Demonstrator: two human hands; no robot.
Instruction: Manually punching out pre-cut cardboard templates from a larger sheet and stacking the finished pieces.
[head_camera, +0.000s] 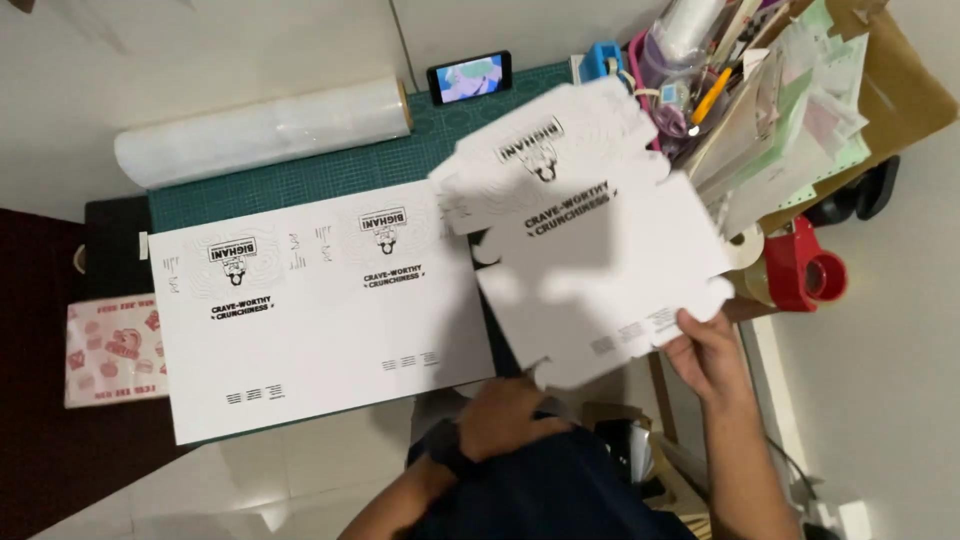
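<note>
Die-cut white box blank (600, 270) is pinched flat by right hand (712, 352) fingers, left hand (510, 415) closed beneath; printed sheet (310, 300) remains uncut on tabletop (300, 180).

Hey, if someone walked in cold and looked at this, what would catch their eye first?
Most striking is the white die-cut box blank, held up mid-frame by the right hand at its lower right edge and the left hand beneath its lower edge. Left of it, a large printed white sheet lies on the green cutting mat. Behind lies a clear film roll; a red tape dispenser sits at right.
</note>
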